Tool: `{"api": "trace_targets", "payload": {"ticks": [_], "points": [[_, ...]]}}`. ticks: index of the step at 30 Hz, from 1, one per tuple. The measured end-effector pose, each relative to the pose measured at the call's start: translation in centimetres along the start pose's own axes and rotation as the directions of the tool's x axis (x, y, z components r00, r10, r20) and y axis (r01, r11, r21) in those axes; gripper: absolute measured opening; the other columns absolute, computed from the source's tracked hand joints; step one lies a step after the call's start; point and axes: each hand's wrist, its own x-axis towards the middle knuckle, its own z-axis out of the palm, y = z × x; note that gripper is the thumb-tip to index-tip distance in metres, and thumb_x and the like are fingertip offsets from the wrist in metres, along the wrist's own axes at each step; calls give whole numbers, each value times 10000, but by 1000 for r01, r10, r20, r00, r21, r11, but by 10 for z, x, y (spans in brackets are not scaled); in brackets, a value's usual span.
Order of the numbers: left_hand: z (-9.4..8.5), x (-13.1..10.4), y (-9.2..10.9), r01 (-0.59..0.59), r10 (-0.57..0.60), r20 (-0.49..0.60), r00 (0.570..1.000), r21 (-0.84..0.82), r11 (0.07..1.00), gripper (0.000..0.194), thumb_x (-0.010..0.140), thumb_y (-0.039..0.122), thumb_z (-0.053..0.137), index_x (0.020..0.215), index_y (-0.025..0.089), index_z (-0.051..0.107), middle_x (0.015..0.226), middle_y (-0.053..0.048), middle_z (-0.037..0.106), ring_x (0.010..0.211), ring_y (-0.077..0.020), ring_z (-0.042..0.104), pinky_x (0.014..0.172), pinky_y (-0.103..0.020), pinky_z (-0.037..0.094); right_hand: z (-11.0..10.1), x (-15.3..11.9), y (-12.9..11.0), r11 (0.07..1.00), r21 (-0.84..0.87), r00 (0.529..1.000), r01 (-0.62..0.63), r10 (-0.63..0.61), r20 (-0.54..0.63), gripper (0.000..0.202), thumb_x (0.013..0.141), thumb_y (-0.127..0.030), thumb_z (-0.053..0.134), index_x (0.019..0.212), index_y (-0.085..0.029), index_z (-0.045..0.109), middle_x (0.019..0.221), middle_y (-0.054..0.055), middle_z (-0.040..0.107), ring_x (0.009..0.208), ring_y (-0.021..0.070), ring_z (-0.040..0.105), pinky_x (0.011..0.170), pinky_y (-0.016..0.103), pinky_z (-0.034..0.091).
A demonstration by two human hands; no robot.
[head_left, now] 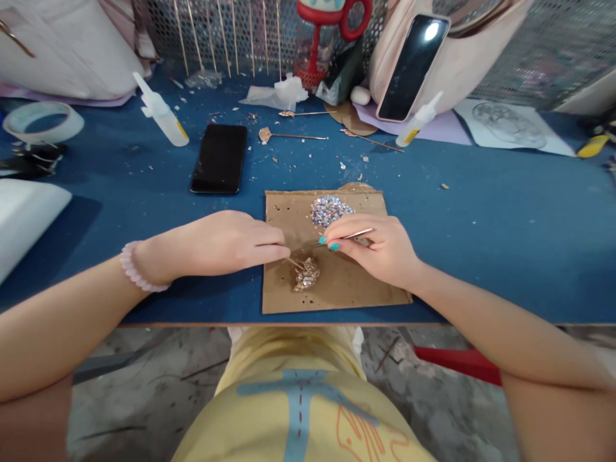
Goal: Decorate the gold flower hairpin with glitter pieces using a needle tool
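My left hand (231,240) is closed on a thin stick (294,262). At the stick's end a small ornament (307,274), covered in glittering bits, is over a brown cardboard sheet (346,294). My right hand (385,250) pinches slim metal tweezers (360,233), their tips pointing left, just above the ornament. Whether the tweezers grip anything is too small to tell. A heap of shiny multicoloured chips (330,208) lies on the upper part of the cardboard, partly behind my right fingers.
Beyond the cardboard lie a black phone (219,159), stick ornaments (293,136) and two glue bottles (163,117) (418,120). Another phone (412,67) leans on a pale bag (462,70). A tape roll (43,122) sits left; a red-lidded cup (315,48) stands behind.
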Motion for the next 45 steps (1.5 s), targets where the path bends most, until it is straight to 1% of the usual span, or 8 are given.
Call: {"api": "trace_targets", "payload": {"ticks": [4,8,11,17,23,35,41,45], "points": [[-4,1,1,3,-3,-9,1000,-17,1000,435,1123,224,272,1081,205,705,984,-27,762,780,-144,656,643,-287,386,-3,0,0,998,26,998,50,-49,-49,121,982,-222,687,902,-224,778,907,20,831,890,159,801,842,270,642],[-3,-2,-1,44,-43,18,999,-58,997,416,1107,213,297,1110,232,713,1039,-29,761,804,-148,659,668,-278,413,-4,-1,1,992,83,995,94,-91,-28,105,976,-216,701,898,-219,771,881,15,820,838,139,787,814,254,633],[-4,-4,-2,22,-21,35,999,-20,1000,424,1103,191,283,1125,227,705,1070,-33,758,809,-149,658,662,-282,406,-3,0,0,989,103,994,106,-106,1,127,989,-226,684,897,-222,771,872,12,817,826,136,778,821,261,631],[-6,-2,0,-61,61,2,998,82,995,388,1100,157,297,1109,198,683,955,-15,743,725,-150,625,613,-310,355,-1,0,2,997,70,999,44,-45,23,137,991,-255,686,891,-222,774,883,17,818,831,139,777,787,248,622],[-4,-2,1,-60,60,2,998,88,994,343,1082,159,348,1096,209,688,950,-13,745,700,-155,612,606,-323,343,2,1,5,998,38,995,-41,37,93,136,991,-235,672,900,-219,772,911,22,825,853,148,778,805,256,617],[-4,-1,1,-19,15,50,999,69,997,399,1090,192,314,1053,208,712,918,-28,741,684,-144,603,585,-305,357,1,2,5,998,33,993,-51,47,108,137,990,-224,669,891,-206,762,912,29,826,841,140,774,779,241,605],[-6,0,2,-57,58,-8,998,89,994,380,1080,169,336,1019,195,710,881,-28,732,649,-148,584,562,-313,361,2,2,4,998,16,992,-55,52,116,163,1003,-234,648,889,-213,761,917,29,828,857,147,776,808,260,616],[-7,1,3,-57,56,12,998,79,995,363,1068,147,356,1007,195,711,882,-29,731,647,-144,588,562,-313,364,2,2,4,998,10,993,-55,53,105,161,1000,-223,650,883,-217,760,910,24,827,848,145,778,797,255,619]]}}
